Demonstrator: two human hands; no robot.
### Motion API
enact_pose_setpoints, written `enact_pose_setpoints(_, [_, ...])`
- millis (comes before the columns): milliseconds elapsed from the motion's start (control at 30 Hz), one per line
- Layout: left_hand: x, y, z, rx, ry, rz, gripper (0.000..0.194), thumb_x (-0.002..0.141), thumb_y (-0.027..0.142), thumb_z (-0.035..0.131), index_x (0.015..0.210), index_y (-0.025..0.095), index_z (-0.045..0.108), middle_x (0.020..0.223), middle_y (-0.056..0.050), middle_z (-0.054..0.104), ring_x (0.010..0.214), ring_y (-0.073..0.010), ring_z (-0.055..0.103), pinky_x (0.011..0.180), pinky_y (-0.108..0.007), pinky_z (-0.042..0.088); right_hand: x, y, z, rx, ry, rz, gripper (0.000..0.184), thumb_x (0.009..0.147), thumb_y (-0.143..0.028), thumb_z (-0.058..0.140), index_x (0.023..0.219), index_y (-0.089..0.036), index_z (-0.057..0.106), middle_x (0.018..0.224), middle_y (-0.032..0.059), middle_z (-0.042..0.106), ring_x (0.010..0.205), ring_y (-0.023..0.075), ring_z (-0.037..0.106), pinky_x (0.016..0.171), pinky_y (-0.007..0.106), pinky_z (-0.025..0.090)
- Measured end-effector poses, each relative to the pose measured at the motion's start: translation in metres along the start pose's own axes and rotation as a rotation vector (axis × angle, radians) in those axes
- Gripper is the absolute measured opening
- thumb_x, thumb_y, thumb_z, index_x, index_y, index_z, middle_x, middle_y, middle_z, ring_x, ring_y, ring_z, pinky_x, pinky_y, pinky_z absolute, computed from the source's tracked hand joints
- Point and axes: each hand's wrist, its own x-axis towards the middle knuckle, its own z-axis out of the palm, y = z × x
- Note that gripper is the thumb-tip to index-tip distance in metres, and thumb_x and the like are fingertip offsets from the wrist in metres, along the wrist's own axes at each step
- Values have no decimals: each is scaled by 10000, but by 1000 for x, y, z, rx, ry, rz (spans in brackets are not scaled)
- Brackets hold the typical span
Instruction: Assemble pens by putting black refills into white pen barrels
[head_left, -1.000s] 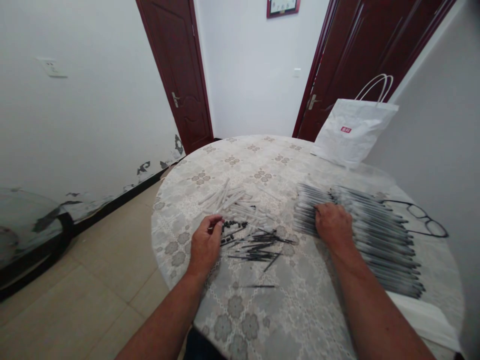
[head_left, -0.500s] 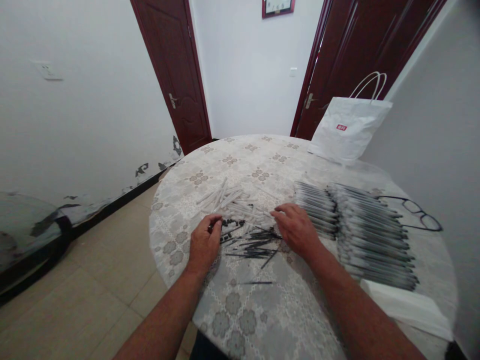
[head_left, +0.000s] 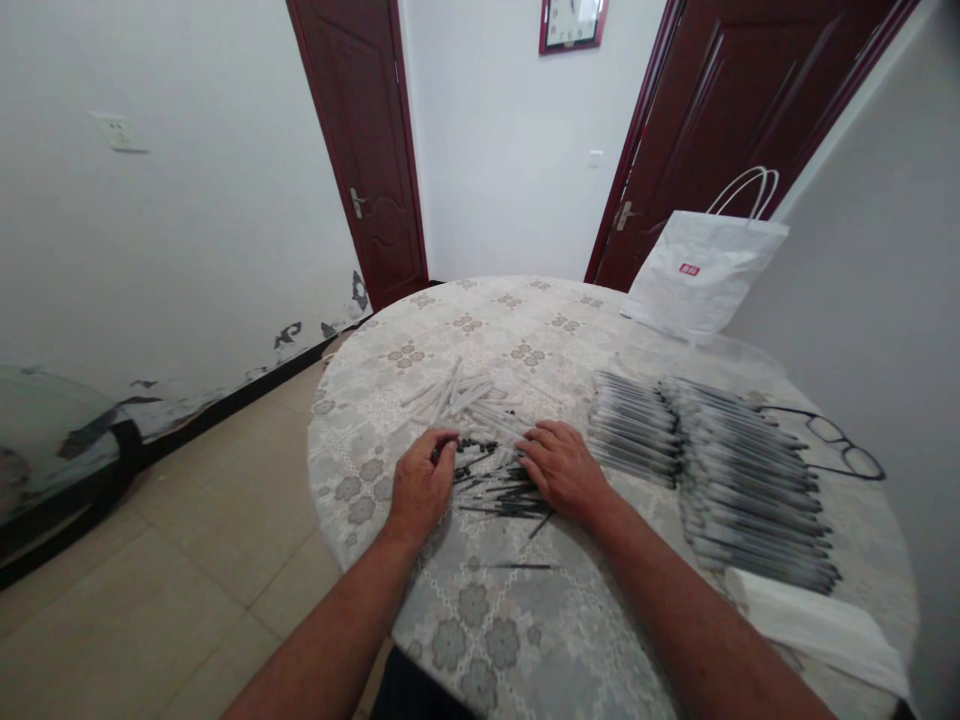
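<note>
My left hand [head_left: 422, 482] rests at the left of the small black pieces [head_left: 476, 445], fingers curled and thumb drawn in toward the index finger; whatever it pinches is hidden. Over the right end of the loose thin black rods [head_left: 499, 495], my right hand [head_left: 559, 465] lies palm down with its fingers stretched and slightly apart, and nothing shows in it. Beyond both hands is a loose heap of white pen-like tubes [head_left: 469, 395]. Neat rows of pens with translucent barrels [head_left: 750, 480] and dark ends lie to the right.
The round table has a floral tablecloth [head_left: 480, 600]. Eyeglasses [head_left: 840, 440] lie beside the pen rows, with a folded white sheet [head_left: 817, 620] nearer me. A white paper bag [head_left: 705, 270] stands at the back right. One black rod [head_left: 517, 566] lies apart at the front.
My right hand has moved left and a little down, from beside the white tubes to over the black rods. My left hand stays by the black pieces. The view has shifted slightly.
</note>
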Motion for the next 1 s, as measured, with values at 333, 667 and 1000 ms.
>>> enact_pose_setpoints(333, [-8,10,3,-220,-137,-18,277,856,367,654,1075,224,748,1009,-81,758,847,-223,691,787,-343,544,-17,0,-13,770,358,414,253,951,-418,593,1085,-211,646,948,70,761,854,213,722,803,352,559])
enact_pose_setpoints(667, [-6,16,2,-602,-442,-220,349,866,460,646,1025,153,698,676,-45,708,492,-142,607,514,-272,504,-13,-31,-25,648,36,182,177,947,-351,601,1064,-234,665,919,18,740,818,169,692,760,272,518])
enact_pose_setpoints(1000, [-1,8,10,-771,-150,-383,385,867,503,653,1027,167,555,919,-90,741,840,-239,749,640,-333,606,-17,-3,-23,-104,-300,274,149,965,-313,545,973,-226,665,982,60,658,884,197,642,695,270,409])
